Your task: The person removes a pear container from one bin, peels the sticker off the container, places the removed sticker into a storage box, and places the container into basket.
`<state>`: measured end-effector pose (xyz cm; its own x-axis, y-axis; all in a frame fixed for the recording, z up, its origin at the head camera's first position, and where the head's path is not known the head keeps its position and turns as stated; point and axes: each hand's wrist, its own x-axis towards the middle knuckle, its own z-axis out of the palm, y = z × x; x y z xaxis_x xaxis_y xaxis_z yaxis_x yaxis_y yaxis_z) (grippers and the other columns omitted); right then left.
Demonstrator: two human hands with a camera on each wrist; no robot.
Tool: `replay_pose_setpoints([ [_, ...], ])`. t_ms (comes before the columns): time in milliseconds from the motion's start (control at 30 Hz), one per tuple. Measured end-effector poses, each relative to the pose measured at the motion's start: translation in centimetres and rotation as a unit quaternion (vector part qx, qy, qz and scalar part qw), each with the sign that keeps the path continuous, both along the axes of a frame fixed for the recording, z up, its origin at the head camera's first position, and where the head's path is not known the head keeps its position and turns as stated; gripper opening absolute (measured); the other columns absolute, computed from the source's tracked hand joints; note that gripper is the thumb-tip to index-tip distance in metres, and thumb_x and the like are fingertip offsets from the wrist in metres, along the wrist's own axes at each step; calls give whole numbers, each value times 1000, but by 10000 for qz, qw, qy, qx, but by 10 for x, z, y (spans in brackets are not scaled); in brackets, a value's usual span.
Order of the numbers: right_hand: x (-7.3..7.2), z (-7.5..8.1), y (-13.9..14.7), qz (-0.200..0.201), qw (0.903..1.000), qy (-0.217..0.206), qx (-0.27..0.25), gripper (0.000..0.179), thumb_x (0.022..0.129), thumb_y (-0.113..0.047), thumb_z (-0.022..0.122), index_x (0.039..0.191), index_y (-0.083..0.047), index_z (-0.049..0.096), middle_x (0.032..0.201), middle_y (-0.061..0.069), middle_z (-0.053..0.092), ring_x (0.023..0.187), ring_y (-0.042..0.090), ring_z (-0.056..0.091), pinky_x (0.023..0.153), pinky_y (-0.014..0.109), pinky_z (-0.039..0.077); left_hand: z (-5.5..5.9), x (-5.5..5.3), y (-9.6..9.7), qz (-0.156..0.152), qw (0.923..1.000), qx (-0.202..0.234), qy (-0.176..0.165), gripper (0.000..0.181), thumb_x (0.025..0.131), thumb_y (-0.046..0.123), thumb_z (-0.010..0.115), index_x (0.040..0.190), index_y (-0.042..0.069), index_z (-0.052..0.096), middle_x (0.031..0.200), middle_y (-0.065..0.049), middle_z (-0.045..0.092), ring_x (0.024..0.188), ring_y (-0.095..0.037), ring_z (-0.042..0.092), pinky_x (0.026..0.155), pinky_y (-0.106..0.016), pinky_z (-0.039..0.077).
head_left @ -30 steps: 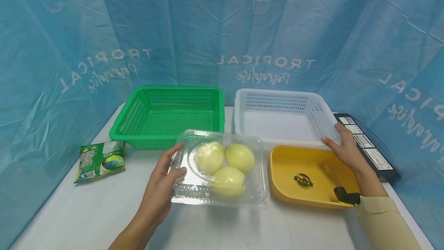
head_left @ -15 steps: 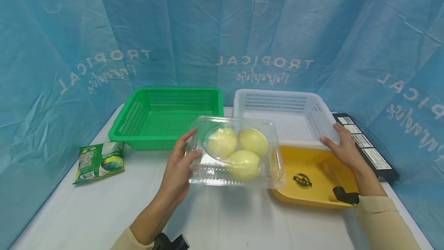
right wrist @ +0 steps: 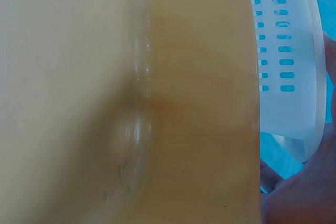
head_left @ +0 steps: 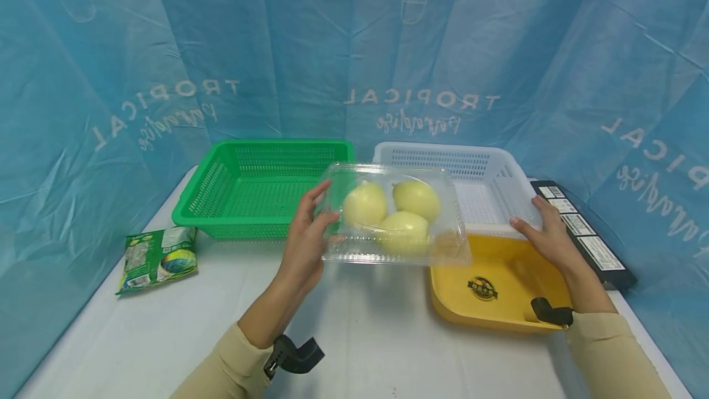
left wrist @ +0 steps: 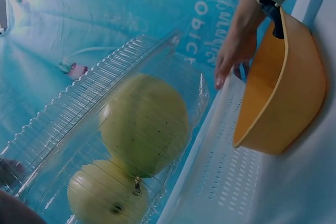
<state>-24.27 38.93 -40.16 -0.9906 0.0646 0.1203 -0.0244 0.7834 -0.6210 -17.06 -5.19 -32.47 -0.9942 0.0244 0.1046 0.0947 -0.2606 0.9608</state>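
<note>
My left hand [head_left: 304,242] holds a clear plastic clamshell box [head_left: 450,214] by its left side, thumb in front. Inside the lidded box lie three pale yellow-green round fruits [head_left: 416,202]; two show large in the left wrist view, with a short stem [left wrist: 137,186]. The box is held up above the table, overlapping the green and white baskets in the head view. At the near right corner of the white basket [head_left: 498,151], my right hand [head_left: 554,242] grips the rim. The right wrist view shows part of that hand at its right edge, around the basket's corner [right wrist: 294,116].
A yellow bin [head_left: 482,320] stands in front of the white basket, under my right forearm. The green basket [head_left: 232,221] is at the back left, with a green packet [head_left: 160,258] beside it. A black box [head_left: 595,245] with white labels lies at the right edge.
My left hand has carried the clamshell box with the fruits rightward and away from me, toward the white basket. My right hand stays at the white basket's corner.
</note>
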Motion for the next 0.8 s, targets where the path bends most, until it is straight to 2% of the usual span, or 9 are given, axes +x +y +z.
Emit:
replay_pose_setpoints([
  [200, 0, 0, 0, -30, 10000, -79, -22, 87, 91, -47, 53, 152, -5, 6, 151, 34, 4, 114, 53, 34, 90, 74, 33, 3, -14, 12, 137, 9999, -41, 35, 52, 91, 8, 50, 138, 28, 42, 154, 6, 19, 141, -30, 23, 95, -58, 45],
  [400, 1, 0, -1, -14, 10000, -12, -28, 87, 92, -46, 53, 151, -4, 7, 151, 34, 4, 114, 53, 34, 91, 74, 33, 6, -27, 24, 161, 9998, -24, 110, 52, 91, 9, 49, 140, 27, 40, 155, 1, 18, 140, -34, 28, 95, -66, 40],
  [633, 1, 0, 2, 55, 9999, 93, 15, 85, 92, -46, 53, 150, -1, 10, 151, 34, 5, 116, 53, 33, 92, 75, 32, 9, -43, 35, 126, 9999, 24, 9, 52, 91, 11, 50, 139, 30, 42, 155, 3, 19, 136, -30, 32, 91, -62, 45],
  [800, 1, 1, 1, 79, 10000, 41, -26, 86, 92, -47, 53, 151, -2, 9, 151, 35, 5, 115, 52, 32, 93, 75, 31, 11, -54, 45, 117, 9999, 10, -80, 51, 92, 12, 51, 138, 33, 42, 155, 4, 19, 139, -29, 28, 91, -61, 46],
])
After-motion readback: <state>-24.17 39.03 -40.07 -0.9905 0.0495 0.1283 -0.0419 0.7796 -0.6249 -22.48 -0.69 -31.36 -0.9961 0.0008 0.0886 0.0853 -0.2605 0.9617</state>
